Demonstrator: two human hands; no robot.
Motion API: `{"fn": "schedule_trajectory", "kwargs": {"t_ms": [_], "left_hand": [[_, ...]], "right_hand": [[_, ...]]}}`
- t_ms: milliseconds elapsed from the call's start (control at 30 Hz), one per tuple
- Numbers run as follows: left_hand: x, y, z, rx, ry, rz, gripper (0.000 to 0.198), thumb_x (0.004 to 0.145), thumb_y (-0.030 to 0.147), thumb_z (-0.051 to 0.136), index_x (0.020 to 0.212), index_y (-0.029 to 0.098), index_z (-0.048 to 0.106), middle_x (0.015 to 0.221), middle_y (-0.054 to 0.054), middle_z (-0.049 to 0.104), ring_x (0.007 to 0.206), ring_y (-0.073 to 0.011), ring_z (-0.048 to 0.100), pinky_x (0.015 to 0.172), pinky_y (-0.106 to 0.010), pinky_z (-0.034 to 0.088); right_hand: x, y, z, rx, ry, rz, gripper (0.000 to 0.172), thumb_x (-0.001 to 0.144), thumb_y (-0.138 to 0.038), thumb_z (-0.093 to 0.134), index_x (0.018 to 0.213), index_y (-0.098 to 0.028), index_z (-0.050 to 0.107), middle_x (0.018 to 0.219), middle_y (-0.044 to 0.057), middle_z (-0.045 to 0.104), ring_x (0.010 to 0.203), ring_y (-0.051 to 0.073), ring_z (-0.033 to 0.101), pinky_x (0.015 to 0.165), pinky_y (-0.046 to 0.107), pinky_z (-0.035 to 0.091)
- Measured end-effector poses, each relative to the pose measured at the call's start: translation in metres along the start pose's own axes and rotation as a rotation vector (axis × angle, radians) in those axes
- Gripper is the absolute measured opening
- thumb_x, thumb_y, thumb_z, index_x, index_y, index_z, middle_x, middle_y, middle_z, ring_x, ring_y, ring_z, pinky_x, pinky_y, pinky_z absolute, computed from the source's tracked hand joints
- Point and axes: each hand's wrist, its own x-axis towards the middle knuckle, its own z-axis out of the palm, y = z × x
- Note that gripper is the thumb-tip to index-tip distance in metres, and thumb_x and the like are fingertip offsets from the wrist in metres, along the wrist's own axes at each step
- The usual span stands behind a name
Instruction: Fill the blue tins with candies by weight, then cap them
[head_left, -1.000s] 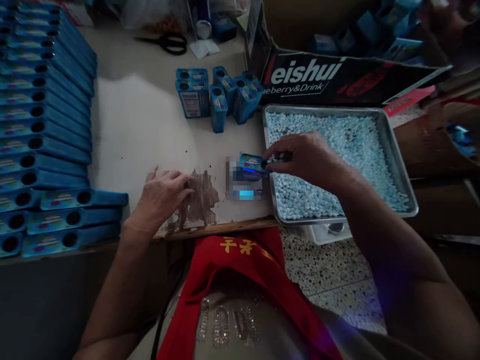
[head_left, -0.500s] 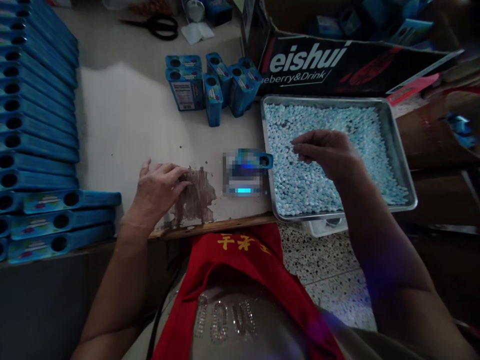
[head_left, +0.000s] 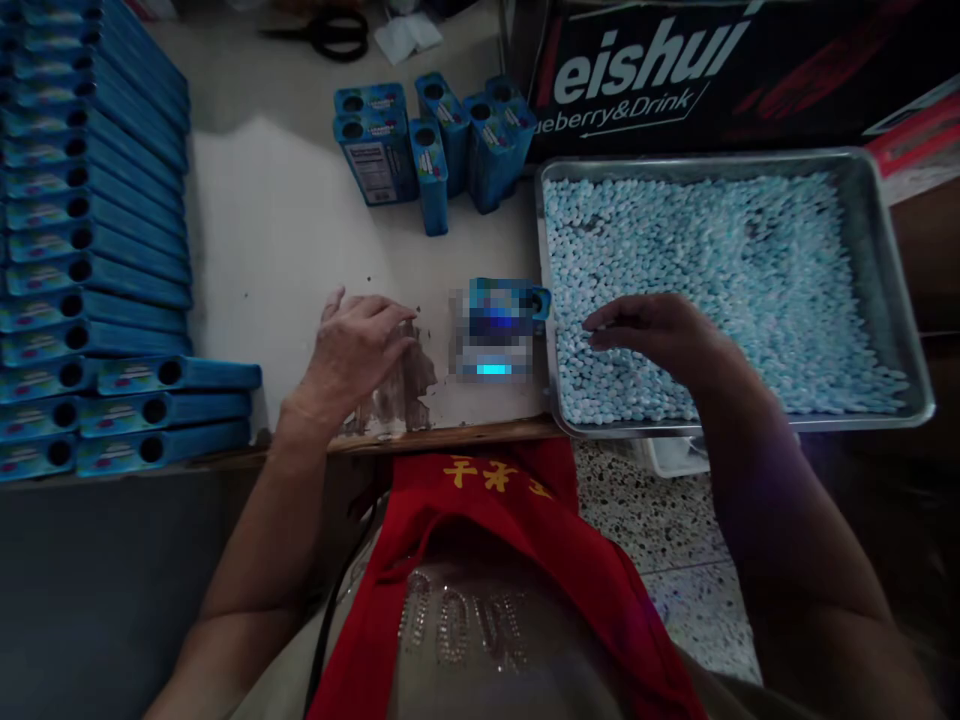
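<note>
My left hand (head_left: 356, 345) is empty over the counter (head_left: 270, 220), fingers loosely bent. My right hand (head_left: 660, 330) hangs above the tray (head_left: 877, 270) of pellets (head_left: 720, 250), fingers curled; I can't tell if it pinches any. The box (head_left: 517, 293) lies between my hands, its hole beside the tray.

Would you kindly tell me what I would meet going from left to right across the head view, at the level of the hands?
Stacked blue boxes → left hand → lone blue box → metal tray's left rim → right hand.
</note>
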Motion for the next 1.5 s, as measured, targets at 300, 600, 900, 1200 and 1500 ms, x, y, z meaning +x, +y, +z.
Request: {"fn": "schedule_trajectory", "kwargs": {"t_ms": [300,600,900,1200,1500], "left_hand": [[0.024,0.031,-0.008,-0.155,0.009,-0.001,0.051,0.101,0.037,0.087,0.148,0.023,0.071,0.142,-0.012,0.081,0.131,-0.0316,0.077,0.122,-0.052,0.058],[0.054,0.070,0.027,-0.550,0.027,0.074,0.028,0.107,0.031,0.077,0.133,0.021,0.072,0.123,-0.008,0.082,0.112,-0.0254,0.079,0.100,-0.039,0.065],[0.080,0.092,0.004,-0.102,0.217,0.376,0.039,0.110,0.016,0.056,0.139,0.032,0.077,0.132,-0.009,0.077,0.125,-0.0318,0.067,0.119,-0.054,0.054],[0.065,0.091,0.018,-0.061,0.206,0.335,0.042,0.112,0.020,0.058,0.147,0.035,0.076,0.135,-0.011,0.076,0.125,-0.0338,0.066,0.119,-0.057,0.051],[0.077,0.076,0.041,-0.040,0.252,0.339,0.041,0.111,0.020,0.056,0.143,0.031,0.079,0.130,-0.014,0.077,0.117,-0.0339,0.067,0.109,-0.054,0.054]], "right_hand": [[-0.007,-0.055,-0.007,0.084,0.140,0.011,0.021,0.085,-0.034,0.084,0.099,-0.019,0.089,0.082,0.008,0.084,0.080,0.026,0.082,0.084,0.042,0.068],[-0.004,-0.046,0.009,0.022,0.280,-0.099,0.016,0.095,-0.040,0.079,0.108,-0.030,0.079,0.120,0.010,0.082,0.107,0.031,0.079,0.092,0.048,0.066],[0.004,-0.045,0.061,0.886,0.065,0.186,0.041,0.092,-0.069,0.081,0.097,-0.030,0.070,0.106,0.009,0.086,0.104,0.030,0.085,0.094,0.046,0.073],[0.008,-0.048,0.049,0.867,0.056,0.196,0.024,0.087,-0.049,0.088,0.092,-0.030,0.075,0.096,0.007,0.086,0.101,0.031,0.086,0.091,0.047,0.076],[0.027,-0.036,0.057,0.933,0.079,0.214,0.017,0.085,-0.042,0.089,0.088,-0.029,0.079,0.094,0.005,0.085,0.091,0.027,0.085,0.098,0.045,0.074]]}}
